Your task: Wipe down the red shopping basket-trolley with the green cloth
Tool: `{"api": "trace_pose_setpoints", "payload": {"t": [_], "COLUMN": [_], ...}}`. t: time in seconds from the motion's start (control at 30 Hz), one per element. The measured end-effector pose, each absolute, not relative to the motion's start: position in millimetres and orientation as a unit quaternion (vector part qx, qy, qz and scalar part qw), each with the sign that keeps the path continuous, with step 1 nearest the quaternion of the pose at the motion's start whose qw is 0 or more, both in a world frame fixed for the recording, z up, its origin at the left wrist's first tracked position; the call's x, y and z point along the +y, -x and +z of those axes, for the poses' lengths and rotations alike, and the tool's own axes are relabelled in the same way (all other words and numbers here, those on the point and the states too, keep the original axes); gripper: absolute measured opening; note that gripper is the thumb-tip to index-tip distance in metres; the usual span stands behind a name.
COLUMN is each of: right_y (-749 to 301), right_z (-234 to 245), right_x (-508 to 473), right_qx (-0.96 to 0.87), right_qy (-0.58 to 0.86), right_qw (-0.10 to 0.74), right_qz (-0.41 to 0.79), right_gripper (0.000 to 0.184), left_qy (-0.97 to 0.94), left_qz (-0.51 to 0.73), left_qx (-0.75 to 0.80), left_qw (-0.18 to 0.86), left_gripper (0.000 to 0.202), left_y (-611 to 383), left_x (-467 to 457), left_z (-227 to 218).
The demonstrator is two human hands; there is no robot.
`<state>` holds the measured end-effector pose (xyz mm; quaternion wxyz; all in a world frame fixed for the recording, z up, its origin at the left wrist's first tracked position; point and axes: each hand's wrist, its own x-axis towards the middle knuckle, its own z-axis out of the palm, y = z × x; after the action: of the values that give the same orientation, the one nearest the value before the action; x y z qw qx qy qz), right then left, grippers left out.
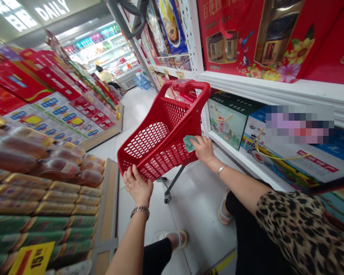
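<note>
A red plastic shopping cart [172, 133] with perforated sides stands before me on a grey metal leg with small wheels, its handle toward the upper right. My left hand [138, 185] is closed over the rim at the cart's near left corner, fingers hooked over the edge. My right hand [203, 149] presses a folded green cloth [190, 143] against the side of the cart, below the handle. Part of the cloth is hidden under the fingers of that hand.
Shelves [232, 82] with gift boxes [286, 152] rise close on the right. Stacked drinks [40, 191] and red cartons [31, 76] line the left. A person [104, 76] is far down the aisle, near water bottles [142, 81]. Tiled floor [149, 225] lies underfoot.
</note>
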<state>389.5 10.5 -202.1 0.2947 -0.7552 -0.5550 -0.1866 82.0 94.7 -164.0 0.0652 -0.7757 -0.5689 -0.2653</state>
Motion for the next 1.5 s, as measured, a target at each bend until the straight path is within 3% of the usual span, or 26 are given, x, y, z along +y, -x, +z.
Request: {"api": "trace_pose_setpoints", "payload": {"t": [0.5,0.83,1.13,1.5], "right_y": [-265.8,-222.2,-254.6,-363.4], "right_z": [-208.1,-204.6,-201.5,-195.8], "right_x": [48.7,63.3,57.8,22.4], "right_qx": [-0.729,-0.768,-0.746,-0.624], "right_qy": [0.575,0.466,0.518,0.699], "right_qw": [0.327,0.36,0.338,0.297], "right_qz": [-0.179,-0.251,-0.248,-0.187], "right_gripper": [0.026,0.023,0.026,0.034], "left_qy": [0.811,0.816,0.82,0.815], "left_qz": [-0.239,-0.269,-0.265,-0.263], "left_qx": [-0.53,-0.508,-0.503,-0.513], "left_qw": [0.065,0.067,0.071,0.062], "left_gripper": [0.087,0.08,0.083,0.081], "left_y": [-67.5,-63.7,-65.9,-70.0], "left_x": [92.7,91.5,89.7,88.0], "left_z": [-163.1,-167.1,-166.5,-162.5]}}
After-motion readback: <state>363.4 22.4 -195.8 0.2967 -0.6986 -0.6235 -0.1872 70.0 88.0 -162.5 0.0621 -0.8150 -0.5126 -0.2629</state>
